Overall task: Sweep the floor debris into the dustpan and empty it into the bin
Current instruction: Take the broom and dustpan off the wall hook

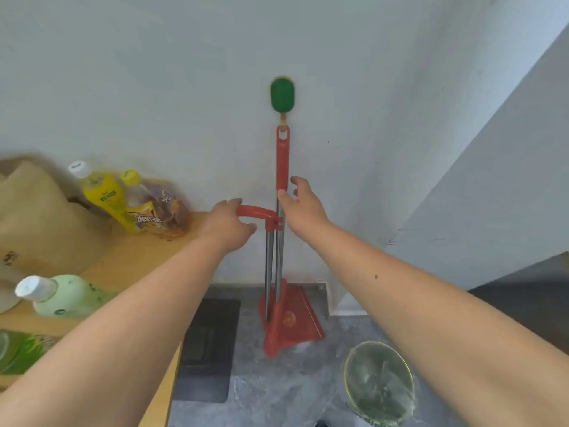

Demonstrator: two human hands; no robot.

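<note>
The broom [282,161] and dustpan [295,318] are clipped together against the far wall, the broom's loop hung on a green hook [282,94] and the pan's lip resting on the grey floor [277,389]. The left hand [229,224] has its fingers [237,202] curled over the dustpan's curved red grip, thumb underneath. The right hand [303,204] is only half closed: its thumb lies on the broom's pole just below the red sleeve, and the other fingers are spread to the right of it, not yet wrapped.

The step in hand looks like taking the set off the wall. To do it well, the right hand should close fully on the pole before anything is lifted; then raise the broom straight up so the loop clears the hook, not outward against it. The left hand should steady the pan so it does not swing or drop from its clip. The bin [380,383], lined with a clear bag, stands on the floor near right, with a black mat [209,346] to the left – both are best kept clear of the pan as it comes away.

As for writing, a yellow bottle [104,192] on the counter [135,260] carries a dark label band, and the snack bag [160,211] beside it has bold lettering – both too blurred to read. The dustpan's round gold emblem is also illegible.
</note>
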